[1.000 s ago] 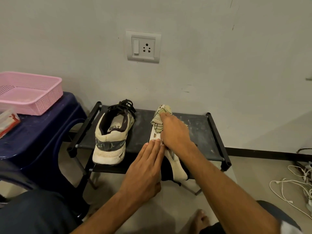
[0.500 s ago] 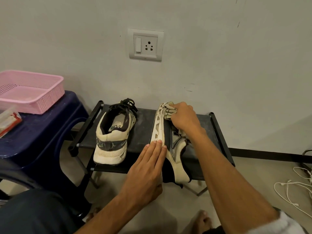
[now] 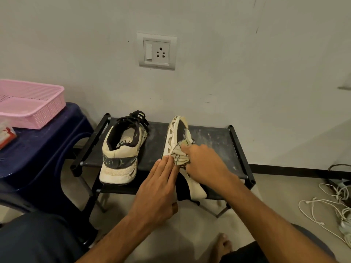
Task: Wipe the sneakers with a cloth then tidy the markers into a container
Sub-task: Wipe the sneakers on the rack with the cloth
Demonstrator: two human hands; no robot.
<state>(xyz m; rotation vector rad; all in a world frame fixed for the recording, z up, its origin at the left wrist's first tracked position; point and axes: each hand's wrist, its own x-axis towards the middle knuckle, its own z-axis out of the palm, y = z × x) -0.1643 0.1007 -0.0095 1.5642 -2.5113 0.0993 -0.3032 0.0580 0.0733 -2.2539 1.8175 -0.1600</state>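
Two cream and dark sneakers lie on a low black rack (image 3: 214, 137). The left sneaker (image 3: 121, 149) stands upright with its heel toward me. The right sneaker (image 3: 179, 133) is tipped on its side, sole facing left. My left hand (image 3: 157, 188) presses flat with straight fingers against its sole near the heel. My right hand (image 3: 205, 164) grips a crumpled patterned cloth (image 3: 179, 154) and holds it against the sneaker's middle. No markers show plainly.
A pink plastic basket (image 3: 38, 109) sits on a dark blue stool (image 3: 38, 149) at the left, next to a red and white packet (image 3: 7, 135). White cables (image 3: 326, 209) lie on the floor at the right. The wall with a socket (image 3: 156, 51) stands behind the rack.
My right hand drew the cloth from the sneaker's toe end back toward its middle, after pushing it out to the toe. My left hand stayed pressed on the sole.
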